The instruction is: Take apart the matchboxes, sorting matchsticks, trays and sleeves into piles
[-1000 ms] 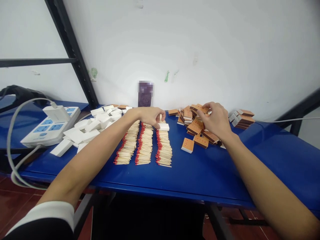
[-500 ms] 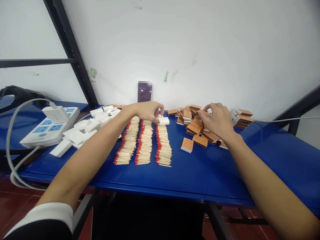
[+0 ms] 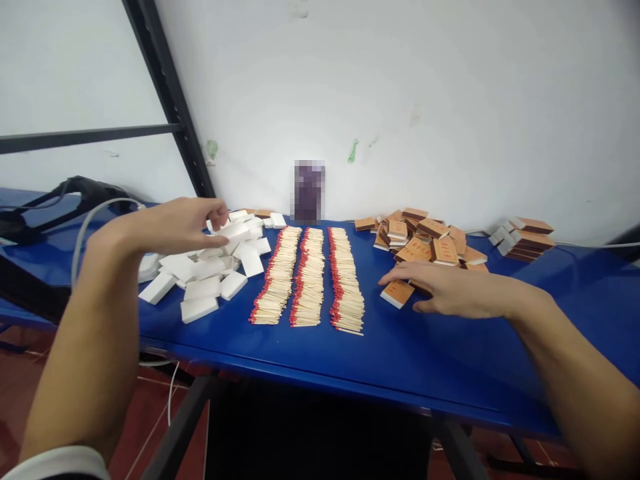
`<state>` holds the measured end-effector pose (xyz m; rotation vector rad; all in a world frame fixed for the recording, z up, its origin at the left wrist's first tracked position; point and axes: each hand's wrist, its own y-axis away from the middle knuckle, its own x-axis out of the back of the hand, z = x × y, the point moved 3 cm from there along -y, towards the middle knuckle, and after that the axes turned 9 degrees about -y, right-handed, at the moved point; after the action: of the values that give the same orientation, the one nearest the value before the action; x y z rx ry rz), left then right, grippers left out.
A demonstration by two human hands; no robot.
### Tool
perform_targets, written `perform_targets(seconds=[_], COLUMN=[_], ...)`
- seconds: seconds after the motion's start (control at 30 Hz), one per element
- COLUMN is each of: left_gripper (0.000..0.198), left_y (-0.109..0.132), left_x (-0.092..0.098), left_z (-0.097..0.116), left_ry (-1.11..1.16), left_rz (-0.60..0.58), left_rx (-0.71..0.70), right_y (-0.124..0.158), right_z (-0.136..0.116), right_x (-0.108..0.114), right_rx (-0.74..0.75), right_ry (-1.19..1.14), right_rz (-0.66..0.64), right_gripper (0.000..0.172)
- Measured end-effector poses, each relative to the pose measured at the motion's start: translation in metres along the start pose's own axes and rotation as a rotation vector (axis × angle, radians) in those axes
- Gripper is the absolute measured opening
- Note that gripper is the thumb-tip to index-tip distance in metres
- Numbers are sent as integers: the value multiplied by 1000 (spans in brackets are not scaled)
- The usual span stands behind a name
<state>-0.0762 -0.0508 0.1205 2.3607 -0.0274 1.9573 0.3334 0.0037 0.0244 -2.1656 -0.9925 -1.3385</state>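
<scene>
My left hand [image 3: 193, 223] hovers at the heap of white matchbox trays [image 3: 203, 288] on the left, thumb and fingers apart. A white tray lies by its fingertips, and I cannot tell whether they touch it. My right hand [image 3: 450, 288] reaches over the front of the pile of orange-topped matchboxes [image 3: 415, 250]. Its fingers are spread around a single matchbox [image 3: 398, 293] lying on the table, without a visible grip. Between the hands lie three long rows of red-headed matches [image 3: 346, 280].
On the blue table [image 3: 300, 347], a neat stack of matchboxes [image 3: 527, 238] stands at the back right. A pixelated dark phone-like object [image 3: 309, 193] leans on the wall. A white cable [image 3: 83, 230] loops at the left, by a black metal frame [image 3: 173, 87].
My left hand has moved from the right-hand match row to the white trays, no longer holding a white tray. My right hand has come nearer, to the front matchbox. The view has shifted.
</scene>
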Motion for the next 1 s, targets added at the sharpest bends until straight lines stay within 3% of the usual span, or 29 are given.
perform_targets(seconds=[0.1,0.23,0.37,0.53,0.67,0.8,0.9,1.0], left_gripper=[34,32,31,34,44,55,45,39], left_y=[28,45,49,46,46,40,22,-3], left_x=[-14,-31,-40,-50,-43,-12,10,22], left_z=[-16,-24,-26,-27,-26,2,46,90], left_ry=[-17,15,30,25,2,72,251,361], left_rz=[3,-29,-16,-6,78,123,101,194], left_rx=[36,38,115,112,81,-30,-374,-663], right_y=[-3,-5,-10,-16,-20,-26,-27,-27], right_z=[2,-3,-7,-18,-30,-33,-35,-40], right_x=[-1,3,5,3,1,-3,-3,-2], right_rx=[-21,17,58,94,137,139,106,58], right_ry=[26,26,47,68,43,14,-20,-118], right_rz=[-2,57,180,288,374,408,434,420], right_gripper=[37,34,38,41,38,37,38,39])
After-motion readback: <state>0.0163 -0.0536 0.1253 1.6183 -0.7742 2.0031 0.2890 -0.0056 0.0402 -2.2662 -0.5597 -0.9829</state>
